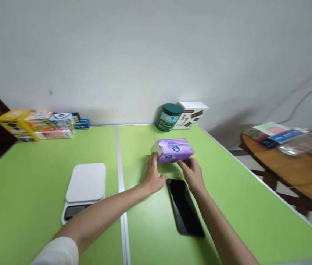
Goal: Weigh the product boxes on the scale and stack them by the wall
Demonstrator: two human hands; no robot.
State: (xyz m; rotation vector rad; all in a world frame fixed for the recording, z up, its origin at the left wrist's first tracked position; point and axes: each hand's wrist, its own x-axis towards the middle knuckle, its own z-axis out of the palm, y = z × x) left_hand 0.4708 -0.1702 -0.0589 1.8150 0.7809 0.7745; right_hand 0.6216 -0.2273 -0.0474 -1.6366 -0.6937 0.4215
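Observation:
A purple tissue pack [175,149] with blue round logos sits between my two hands, over the right half of the green table. My left hand [153,176] has its fingers against the pack's left end, its thumb pointing right, away from the pack. At the lower right edge of the pack, my right hand [193,172] grips it with thumb and fingers; some fingertips are hidden. A black phone [186,209] lies screen up on the table, just below the hands. Whether the pack touches the table all along its base I cannot tell.
A white kitchen scale [86,184] lies left of the metal seam [119,165]. Several small boxes [38,125] stand back left. A green canister [169,117] and a white box [191,115] stand by the wall. Right of the table, a wooden table [288,169] holds packages.

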